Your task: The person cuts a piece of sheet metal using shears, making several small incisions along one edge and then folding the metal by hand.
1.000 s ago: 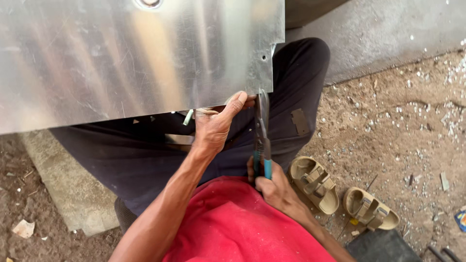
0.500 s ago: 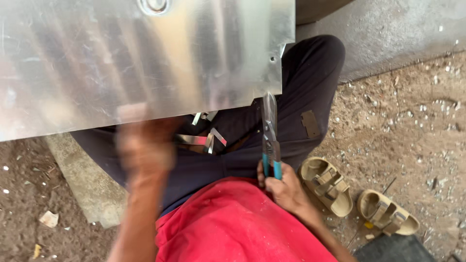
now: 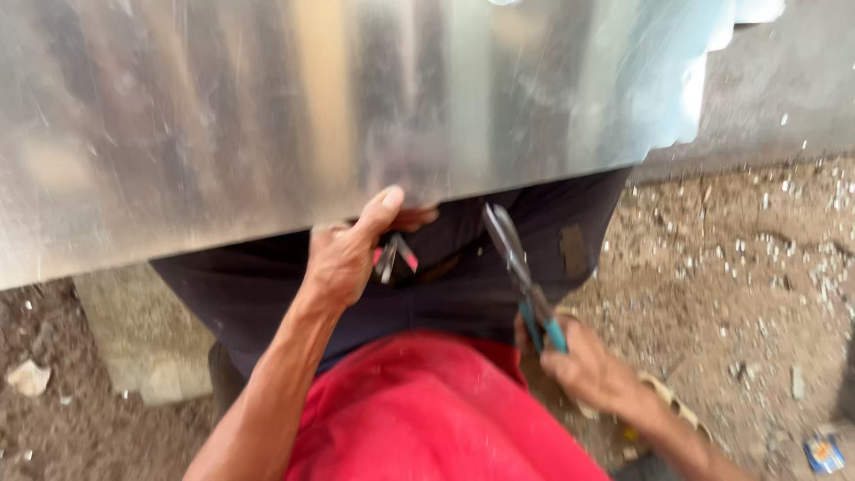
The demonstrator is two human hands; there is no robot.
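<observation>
A large shiny metal sheet [image 3: 312, 116] lies across my lap and fills the top of the view. My left hand [image 3: 349, 249] grips its near edge, thumb on top and fingers underneath. My right hand [image 3: 592, 370] holds tin snips [image 3: 521, 272] with blue-green handles; the blades point up toward the sheet's edge, just below it. Small metal offcuts [image 3: 394, 256] lie on my dark trousers [image 3: 463, 285] next to the left hand. I wear a red shirt [image 3: 427, 410].
A concrete block [image 3: 134, 334] sits under me at the left. Dirt ground with white chips [image 3: 757, 267] spreads to the right. A tan sandal [image 3: 672, 410] shows partly behind my right wrist. A small blue packet [image 3: 824, 452] lies at the lower right corner.
My left hand left the sheet's edge, swung away in a blur, and has come back to grip the edge further left. The snips tilted left and the view shifted right.
</observation>
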